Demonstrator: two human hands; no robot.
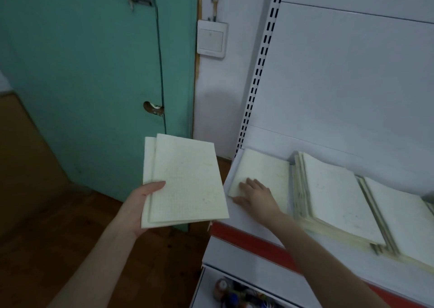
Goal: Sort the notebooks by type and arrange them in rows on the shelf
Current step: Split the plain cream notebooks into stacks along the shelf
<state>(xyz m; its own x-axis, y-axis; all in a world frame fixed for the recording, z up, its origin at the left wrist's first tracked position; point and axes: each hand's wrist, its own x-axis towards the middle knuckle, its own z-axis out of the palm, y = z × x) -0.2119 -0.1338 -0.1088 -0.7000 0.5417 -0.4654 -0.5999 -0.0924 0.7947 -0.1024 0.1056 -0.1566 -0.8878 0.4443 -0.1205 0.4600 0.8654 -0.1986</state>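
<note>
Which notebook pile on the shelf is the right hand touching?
The leftmost pile, at the shelf's end nearest the door. The right hand lies flat on it; the two taller piles further right are untouched.

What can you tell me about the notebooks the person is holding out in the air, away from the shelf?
The held notebooks are thin and cream-coloured with soft paper covers. There look to be two, fanned so one peeks out behind on the left. The top cover shows a faint grid and slight staining. They lie nearly flat in the air, left of the shelf, touching nothing else. The left hand supports them from below, thumb pressed on top at the lower left edge.
</note>
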